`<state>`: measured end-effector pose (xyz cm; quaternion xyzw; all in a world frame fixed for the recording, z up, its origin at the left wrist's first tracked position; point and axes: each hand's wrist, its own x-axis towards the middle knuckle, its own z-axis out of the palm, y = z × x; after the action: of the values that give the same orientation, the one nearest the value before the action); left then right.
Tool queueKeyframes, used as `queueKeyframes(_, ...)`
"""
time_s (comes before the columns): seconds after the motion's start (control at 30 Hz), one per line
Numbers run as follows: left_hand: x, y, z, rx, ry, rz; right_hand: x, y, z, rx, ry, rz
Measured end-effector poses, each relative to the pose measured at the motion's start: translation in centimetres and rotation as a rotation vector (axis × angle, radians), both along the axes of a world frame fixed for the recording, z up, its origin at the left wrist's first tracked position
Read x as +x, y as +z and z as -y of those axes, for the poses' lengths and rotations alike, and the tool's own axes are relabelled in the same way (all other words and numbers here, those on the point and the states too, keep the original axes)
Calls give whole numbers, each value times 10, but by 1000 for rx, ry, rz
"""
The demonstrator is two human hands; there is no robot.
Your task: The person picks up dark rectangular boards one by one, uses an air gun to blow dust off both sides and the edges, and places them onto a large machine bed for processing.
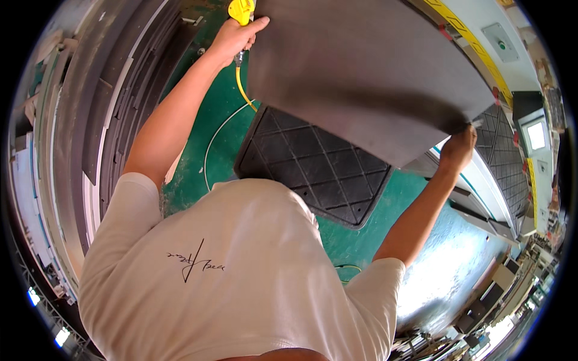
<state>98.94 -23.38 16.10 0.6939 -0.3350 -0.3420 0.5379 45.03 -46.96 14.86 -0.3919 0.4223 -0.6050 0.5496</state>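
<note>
At the top of the head view, my left hand (pixel 232 41) is wrapped around a yellow air blow gun (pixel 241 10). A yellow hose (pixel 243 90) runs down from below that hand. My left thumb points toward a large dark grey panel (pixel 361 66), close to its left edge. On the far side, my right hand (pixel 459 147) is closed at the panel's right-hand near edge. A small pale, blurred bit shows by its fingertips; what the fingers hold is hidden. The panel's face is smooth, with a dark shadow band running toward my right hand.
A black ribbed mat (pixel 313 162) lies on the green floor (pixel 211 135) below the panel. Stacked dark and pale boards (pixel 117 114) stand at left. A machine with a yellow strip (pixel 481 51) and a black gridded surface (pixel 501 156) stands at right. A thin white hose (pixel 212 144) curves across the floor.
</note>
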Motion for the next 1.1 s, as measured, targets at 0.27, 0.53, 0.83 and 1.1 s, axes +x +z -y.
queueKeyframes(0.27, -2, -82, -2, 346, 62, -240, 32, -92, 13, 230, 27, -280)
queueKeyframes(0.53, -18, -98, -33, 638, -167, -139, 13, -178, -2, -33, -108, -1181)
queueKeyframes(0.83, -25, -146, -96, 802, -135, -260, 282, -162, -78, -542, 321, -1023)
queueKeyframes(1.1, -55, -128, -141, 893, -91, -287, 175, -188, 11, -432, -97, -1339)
